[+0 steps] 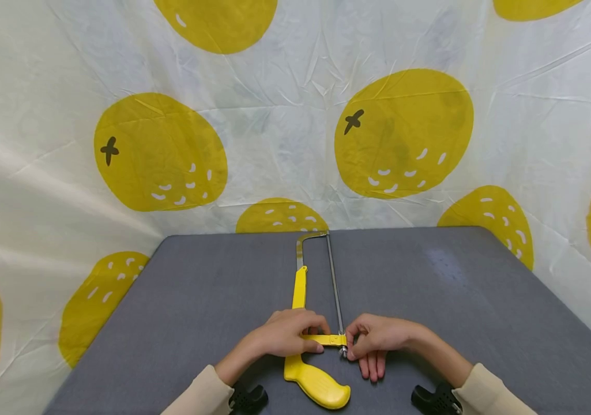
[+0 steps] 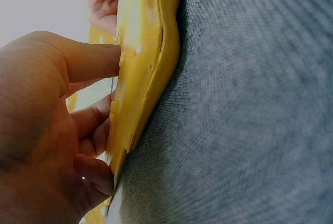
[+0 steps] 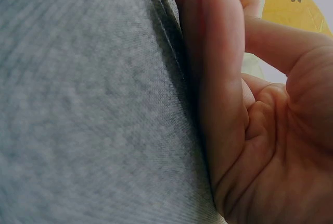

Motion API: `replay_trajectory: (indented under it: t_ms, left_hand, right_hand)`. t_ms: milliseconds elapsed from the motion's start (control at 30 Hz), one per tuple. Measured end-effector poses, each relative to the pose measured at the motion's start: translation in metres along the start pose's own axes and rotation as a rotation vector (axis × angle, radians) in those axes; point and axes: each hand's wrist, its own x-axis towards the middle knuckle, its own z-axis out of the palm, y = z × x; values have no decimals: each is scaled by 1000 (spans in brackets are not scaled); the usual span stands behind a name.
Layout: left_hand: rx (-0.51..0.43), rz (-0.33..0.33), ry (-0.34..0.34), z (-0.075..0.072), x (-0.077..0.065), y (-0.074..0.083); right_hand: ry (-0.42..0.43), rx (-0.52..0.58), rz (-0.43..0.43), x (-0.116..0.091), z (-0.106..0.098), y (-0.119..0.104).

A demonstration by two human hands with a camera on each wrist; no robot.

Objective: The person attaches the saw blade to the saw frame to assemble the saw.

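Note:
A hacksaw with a yellow handle lies flat on the grey table, its metal frame end pointing away from me. Its thin blade runs along the right side. My left hand grips the yellow crosspiece between thumb and fingers. At the near end of the blade, the thumb and index finger of my right hand pinch a small metal wing nut, partly covered by the fingertips. In the left wrist view the yellow handle stands beside my thumb. The right wrist view shows lower fingers resting along the cloth; the nut is hidden there.
The grey cloth-covered table extends to both sides and beyond the saw. Behind it hangs a white curtain printed with yellow fruit. A black wrist device sits at each cuff.

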Motion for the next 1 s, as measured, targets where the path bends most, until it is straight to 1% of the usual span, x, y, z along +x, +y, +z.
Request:
replay_trajectory:
  t_ms: [667, 800, 1000]
  left_hand:
    - [1, -5, 2, 0, 0, 1]
    - [-5, -14, -2, -1, 0, 1]
    - [-6, -21, -3, -2, 1, 1]
  right_hand:
    - [3, -8, -13, -1, -1, 1]
    - [3, -12, -14, -2, -1, -1]
    - [-4, -22, 8, -2, -1, -5]
